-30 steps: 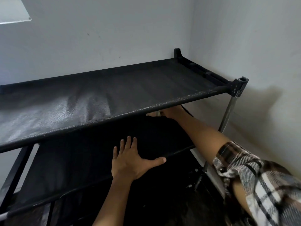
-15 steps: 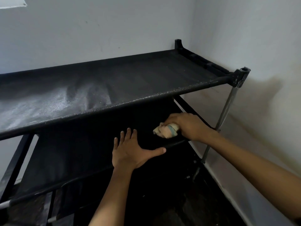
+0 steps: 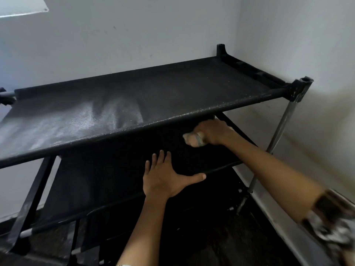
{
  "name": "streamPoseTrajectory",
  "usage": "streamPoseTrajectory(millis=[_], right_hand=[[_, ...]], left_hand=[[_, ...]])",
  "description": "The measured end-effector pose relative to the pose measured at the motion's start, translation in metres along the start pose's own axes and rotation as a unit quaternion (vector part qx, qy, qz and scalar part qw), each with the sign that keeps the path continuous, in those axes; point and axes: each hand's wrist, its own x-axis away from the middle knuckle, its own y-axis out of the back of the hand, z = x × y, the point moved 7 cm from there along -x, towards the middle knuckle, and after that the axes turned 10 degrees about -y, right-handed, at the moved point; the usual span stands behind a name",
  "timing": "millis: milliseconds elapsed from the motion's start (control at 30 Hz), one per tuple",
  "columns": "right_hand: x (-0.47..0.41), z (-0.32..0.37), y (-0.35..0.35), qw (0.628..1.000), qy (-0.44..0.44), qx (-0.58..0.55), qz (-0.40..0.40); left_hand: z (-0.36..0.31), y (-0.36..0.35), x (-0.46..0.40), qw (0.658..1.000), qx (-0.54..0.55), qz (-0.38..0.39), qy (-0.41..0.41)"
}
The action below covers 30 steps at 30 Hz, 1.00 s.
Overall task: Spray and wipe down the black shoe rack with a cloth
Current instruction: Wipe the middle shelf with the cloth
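Observation:
The black shoe rack (image 3: 172,89) stands in a room corner, its fabric top shelf showing pale wet or dusty patches on the left. My left hand (image 3: 167,179) lies flat with spread fingers on the second shelf (image 3: 107,175), thumb along its front bar. My right hand (image 3: 213,131) grips a crumpled pale cloth (image 3: 194,139) on the same shelf, further back and to the right, partly under the top shelf's front edge.
White walls (image 3: 307,45) close in behind and to the right of the rack. A metal upright pole (image 3: 276,139) supports the right front corner. Lower shelves and a dark floor (image 3: 221,242) lie below. No spray bottle is in view.
My right hand with the cloth has slid back inward, from near the front bar toward the rear under the top shelf. My left hand has stayed flat in the same place.

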Motion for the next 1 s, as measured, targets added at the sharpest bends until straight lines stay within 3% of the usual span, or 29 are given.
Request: streamPoseTrajectory(millis=[167, 267, 367, 467, 667, 800, 1000], right_hand=[[0.053, -0.006, -0.006, 0.985, 0.053, 0.068, 0.149], [0.061, -0.009, 0.003, 0.972, 0.066, 0.017, 0.225], [0.066, -0.015, 0.021, 0.980, 0.069, -0.037, 0.183], [0.086, -0.033, 0.041, 0.975, 0.055, -0.183, 0.113], [0.145, -0.068, 0.035, 0.874, 0.038, -0.459, 0.155], [0.181, -0.066, 0.000, 0.802, 0.013, -0.555, 0.221], [0.218, -0.049, -0.040, 0.805, -0.023, -0.534, 0.259]], left_hand=[[-0.003, 0.006, 0.003, 1.000, 0.015, -0.006, 0.004], [-0.008, 0.013, 0.007, 0.999, 0.038, -0.023, -0.020], [-0.015, 0.026, 0.019, 0.989, 0.108, -0.075, -0.063], [-0.019, 0.043, 0.039, 0.972, 0.175, -0.135, -0.076], [0.003, 0.056, 0.093, 0.973, 0.136, -0.146, -0.119], [0.045, 0.067, 0.140, 0.976, 0.131, -0.163, -0.054], [0.089, 0.075, 0.215, 0.982, 0.100, -0.149, 0.065]])
